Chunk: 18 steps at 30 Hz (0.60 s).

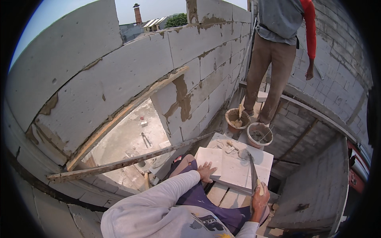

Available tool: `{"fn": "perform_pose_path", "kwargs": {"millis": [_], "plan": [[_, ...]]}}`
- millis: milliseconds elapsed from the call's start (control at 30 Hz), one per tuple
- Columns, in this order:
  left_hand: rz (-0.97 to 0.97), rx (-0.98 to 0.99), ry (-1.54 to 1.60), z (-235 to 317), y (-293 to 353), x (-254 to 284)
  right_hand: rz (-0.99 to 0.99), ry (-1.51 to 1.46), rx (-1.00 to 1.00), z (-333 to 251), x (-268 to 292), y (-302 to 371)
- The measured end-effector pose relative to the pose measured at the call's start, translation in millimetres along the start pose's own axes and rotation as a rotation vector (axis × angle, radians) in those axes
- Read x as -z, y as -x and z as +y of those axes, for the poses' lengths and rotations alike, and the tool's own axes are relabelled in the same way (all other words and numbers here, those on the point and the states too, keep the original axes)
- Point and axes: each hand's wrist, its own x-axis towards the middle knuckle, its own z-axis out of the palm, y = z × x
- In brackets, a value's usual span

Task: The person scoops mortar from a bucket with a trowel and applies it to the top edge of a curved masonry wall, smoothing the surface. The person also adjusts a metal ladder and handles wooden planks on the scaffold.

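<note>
White block [238, 168] ahead at 1 o'clock. Right grip [260, 199] closed round handle [260, 186] of long blade [253, 172], block's 4 o'clock; left grip [206, 172] wide, palm down on white slab [208, 156], block's 9 o'clock. Probably cutting step; next move likely calls for steady hold, straight strokes.

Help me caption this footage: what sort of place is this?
Probably a building site: an unfinished wall of grey rectangular blocks, a round whitish bucket of grey mix, and, apparently, a long metal saw.

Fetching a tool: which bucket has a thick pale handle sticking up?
The brownish left bucket, where the thick handle shows; the whitish right bucket has none.
</note>
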Motion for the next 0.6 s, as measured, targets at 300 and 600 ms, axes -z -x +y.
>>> {"fn": "perform_pose_path", "kwargs": {"millis": [300, 600], "plan": [[-0.033, 0.004, -0.027, 8, 2, 7, -0.012, -0.075, -0.054, -3, 3, 2], [-0.031, 0.008, -0.02, 6, 3, 7, 0.001, -0.089, -0.025, 8, 1, 1]]}}
